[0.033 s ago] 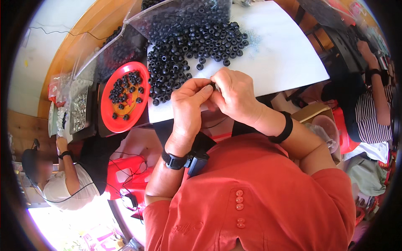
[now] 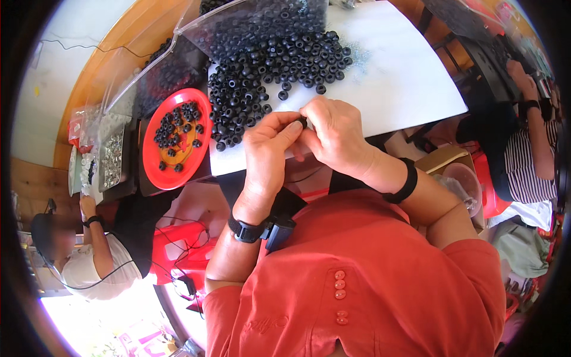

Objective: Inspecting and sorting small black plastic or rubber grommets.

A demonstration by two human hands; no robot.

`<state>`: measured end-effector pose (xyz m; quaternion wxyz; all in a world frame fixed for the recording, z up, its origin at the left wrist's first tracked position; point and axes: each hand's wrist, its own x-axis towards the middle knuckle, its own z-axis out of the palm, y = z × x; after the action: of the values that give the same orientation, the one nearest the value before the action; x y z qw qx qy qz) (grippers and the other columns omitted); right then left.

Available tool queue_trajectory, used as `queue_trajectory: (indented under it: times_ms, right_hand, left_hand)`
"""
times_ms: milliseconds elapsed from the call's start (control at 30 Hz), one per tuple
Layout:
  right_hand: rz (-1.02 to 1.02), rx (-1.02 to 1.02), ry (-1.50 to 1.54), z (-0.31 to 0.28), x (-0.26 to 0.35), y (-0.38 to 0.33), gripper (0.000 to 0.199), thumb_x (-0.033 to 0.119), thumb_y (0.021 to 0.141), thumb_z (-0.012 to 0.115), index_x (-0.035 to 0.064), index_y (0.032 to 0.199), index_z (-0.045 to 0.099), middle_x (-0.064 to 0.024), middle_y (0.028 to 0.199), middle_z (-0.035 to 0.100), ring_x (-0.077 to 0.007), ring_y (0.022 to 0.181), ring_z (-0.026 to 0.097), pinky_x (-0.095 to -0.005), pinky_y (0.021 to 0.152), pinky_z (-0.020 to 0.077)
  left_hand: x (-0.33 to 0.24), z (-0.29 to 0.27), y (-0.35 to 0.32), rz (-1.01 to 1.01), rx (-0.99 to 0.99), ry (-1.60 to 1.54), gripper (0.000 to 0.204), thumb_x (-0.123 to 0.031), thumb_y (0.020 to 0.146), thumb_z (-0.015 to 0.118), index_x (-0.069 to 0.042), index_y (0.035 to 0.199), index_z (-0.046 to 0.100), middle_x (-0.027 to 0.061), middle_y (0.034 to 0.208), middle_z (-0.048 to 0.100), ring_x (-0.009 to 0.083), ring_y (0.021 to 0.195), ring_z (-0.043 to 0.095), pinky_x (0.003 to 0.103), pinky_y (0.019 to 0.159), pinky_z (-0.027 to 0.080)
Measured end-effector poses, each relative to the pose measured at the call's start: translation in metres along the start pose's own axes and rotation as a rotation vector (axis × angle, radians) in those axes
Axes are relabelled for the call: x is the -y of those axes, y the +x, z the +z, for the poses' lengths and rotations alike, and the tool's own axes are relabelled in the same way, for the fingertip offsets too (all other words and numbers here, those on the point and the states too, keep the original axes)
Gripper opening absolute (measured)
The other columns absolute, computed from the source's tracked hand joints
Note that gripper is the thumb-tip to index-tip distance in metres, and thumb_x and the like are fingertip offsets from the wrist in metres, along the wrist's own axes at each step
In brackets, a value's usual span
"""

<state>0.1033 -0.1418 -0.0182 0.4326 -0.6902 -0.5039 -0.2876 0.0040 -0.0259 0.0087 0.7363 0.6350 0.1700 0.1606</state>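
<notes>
My left hand (image 2: 266, 149) and my right hand (image 2: 338, 135) meet over the near edge of the white board (image 2: 404, 71). Pinched between their fingertips is a small black bead (image 2: 303, 122), mostly covered by the fingers. Just beyond lies a wide heap of black round beads with holes (image 2: 238, 89), some loose near my fingers. To the left, a red oval plate (image 2: 156, 169) holds a smaller lot of black beads, several of them with what look like inserts.
A clear plastic bin (image 2: 202, 30) of black beads tips over the board's far side. Left of the plate stands a tray of small shiny parts (image 2: 113, 157). One person (image 2: 98, 256) works at far left, another (image 2: 529, 149) at far right. A cardboard box (image 2: 443, 160) sits right of me.
The right fingers have shifted very slightly, and a little more of the black bead shows between my hands. Otherwise the scene looks the same.
</notes>
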Motion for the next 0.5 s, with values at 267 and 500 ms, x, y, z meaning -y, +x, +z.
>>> queue_trajectory:
  times_ms: [267, 500]
  right_hand:
    - [0.02, 0.041, 0.035, -0.0073, -0.0067, 0.0015, 0.031, 0.008, 0.066, 0.075, 0.0077, 0.081, 0.048, -0.009, 0.071, 0.055, -0.0299, 0.058, 0.057, -0.0415, 0.052, 0.0445]
    - [0.001, 0.079, 0.092, -0.0071, -0.0058, 0.0022, 0.029, 0.005, 0.066, 0.074, 0.0074, 0.078, 0.048, -0.009, 0.069, 0.056, -0.0314, 0.06, 0.059, -0.0421, 0.052, 0.0458]
  left_hand:
    - [-0.0013, 0.0006, 0.0055, -0.056, 0.077, 0.176, 0.017, -0.009, 0.097, 0.062, 0.004, 0.093, 0.071, 0.0063, 0.071, 0.065, 0.0068, 0.047, 0.048, 0.02, 0.043, 0.034]
    - [0.0042, 0.0032, 0.0026, -0.014, 0.054, 0.086, 0.015, -0.01, 0.096, 0.064, 0.003, 0.093, 0.071, 0.0042, 0.072, 0.065, 0.0052, 0.054, 0.049, 0.019, 0.046, 0.034]
